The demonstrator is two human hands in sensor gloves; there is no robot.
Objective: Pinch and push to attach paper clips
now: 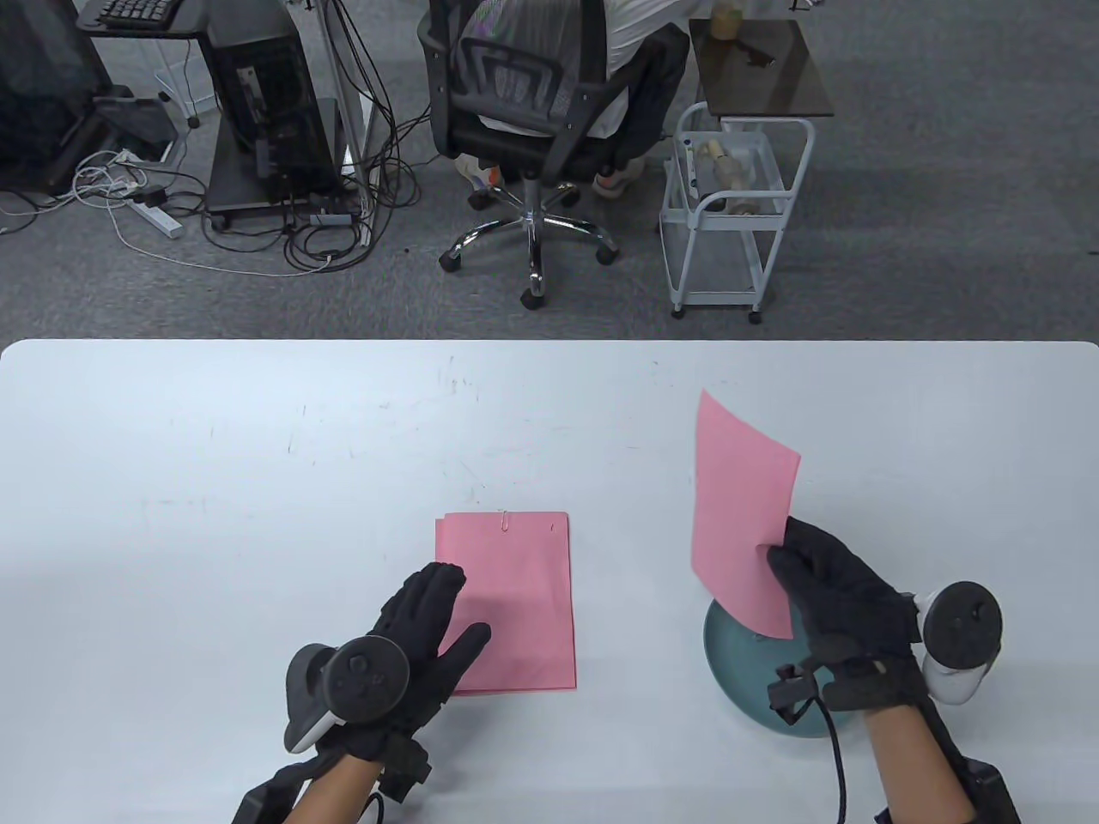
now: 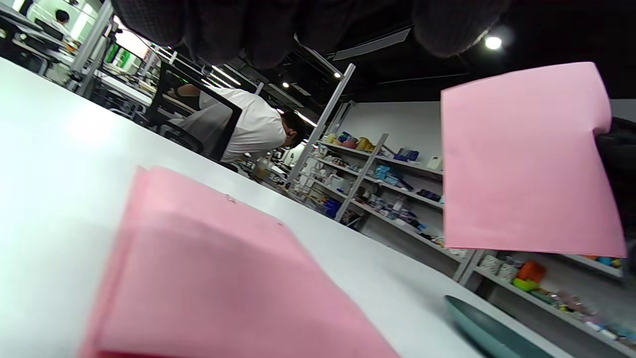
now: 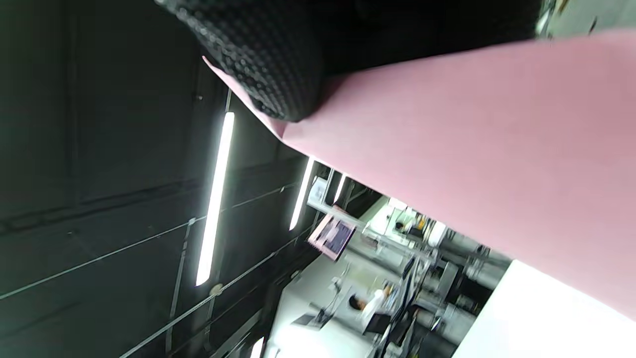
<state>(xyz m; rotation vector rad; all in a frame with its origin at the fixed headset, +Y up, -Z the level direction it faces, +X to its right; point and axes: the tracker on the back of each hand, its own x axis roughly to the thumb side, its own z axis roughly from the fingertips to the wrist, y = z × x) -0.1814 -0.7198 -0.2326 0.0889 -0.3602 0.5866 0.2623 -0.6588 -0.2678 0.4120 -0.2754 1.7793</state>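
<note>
A stack of pink paper (image 1: 515, 601) lies flat on the white table (image 1: 215, 481), with a small paper clip (image 1: 506, 519) on its far edge. My left hand (image 1: 429, 627) rests flat and open on the stack's near left corner. The stack shows close up in the left wrist view (image 2: 208, 278). My right hand (image 1: 816, 575) pinches a single pink sheet (image 1: 738, 506) by its right edge and holds it up in the air over a teal dish (image 1: 730, 678). The lifted sheet also shows in the left wrist view (image 2: 521, 159) and the right wrist view (image 3: 472, 139).
The teal dish sits near the table's front right, partly under my right hand and the raised sheet. Beyond the table's far edge stand an office chair (image 1: 524, 112) and a white trolley (image 1: 730, 206).
</note>
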